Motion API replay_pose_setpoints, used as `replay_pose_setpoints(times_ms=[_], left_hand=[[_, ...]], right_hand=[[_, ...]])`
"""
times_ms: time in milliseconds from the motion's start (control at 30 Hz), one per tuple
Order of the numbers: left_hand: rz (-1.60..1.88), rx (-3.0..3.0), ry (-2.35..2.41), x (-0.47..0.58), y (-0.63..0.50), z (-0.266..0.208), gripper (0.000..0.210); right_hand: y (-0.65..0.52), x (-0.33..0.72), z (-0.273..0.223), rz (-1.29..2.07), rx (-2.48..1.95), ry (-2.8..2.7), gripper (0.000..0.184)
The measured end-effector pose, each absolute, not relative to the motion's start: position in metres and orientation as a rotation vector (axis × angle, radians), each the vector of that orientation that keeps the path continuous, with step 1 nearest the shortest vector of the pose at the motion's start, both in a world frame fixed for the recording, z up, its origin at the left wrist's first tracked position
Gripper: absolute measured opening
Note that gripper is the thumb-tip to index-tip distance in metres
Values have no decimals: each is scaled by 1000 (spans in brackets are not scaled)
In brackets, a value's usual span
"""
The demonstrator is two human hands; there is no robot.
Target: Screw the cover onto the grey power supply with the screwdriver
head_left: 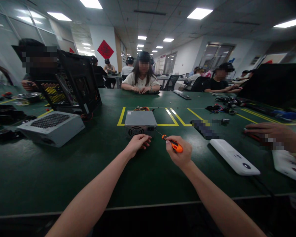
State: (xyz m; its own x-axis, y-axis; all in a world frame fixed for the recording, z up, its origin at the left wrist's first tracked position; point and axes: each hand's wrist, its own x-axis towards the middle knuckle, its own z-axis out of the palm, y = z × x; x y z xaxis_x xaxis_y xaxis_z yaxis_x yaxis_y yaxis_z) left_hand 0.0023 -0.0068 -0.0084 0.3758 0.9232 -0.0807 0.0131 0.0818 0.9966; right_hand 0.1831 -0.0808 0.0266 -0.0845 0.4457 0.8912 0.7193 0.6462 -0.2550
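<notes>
now, the right hand (182, 153) is gripping an orange-and-black screwdriver (177, 147), its thin shaft pointing at the right edge of a grey computer power supply unit's (141, 118) front face, though whether the tip is touching cannot be told. meanwhile, the left hand (138, 143) is lying with fingers loosely curled before the fan grille (135, 130), and whether it is pressing or holding anything cannot be told. the unit is sitting across yellow tape (167, 124) on the green table (148, 184), between another power supply (66, 133) and a white oblong device (233, 157).
</notes>
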Motion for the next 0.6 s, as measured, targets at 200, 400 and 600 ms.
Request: replay_pose_setpoints(times_ms=[200,400,600], left_hand=[[864,1297,948,3,-9,-5,21],[871,1289,967,4,-11,-1,18],[870,1317,955,4,-10,-5,20]], right_hand=[[-79,184,24,-294,-945,-1751,10],[-78,184,23,-271,-949,-1775,11],[-78,183,24,-246,-952,-1814,11]])
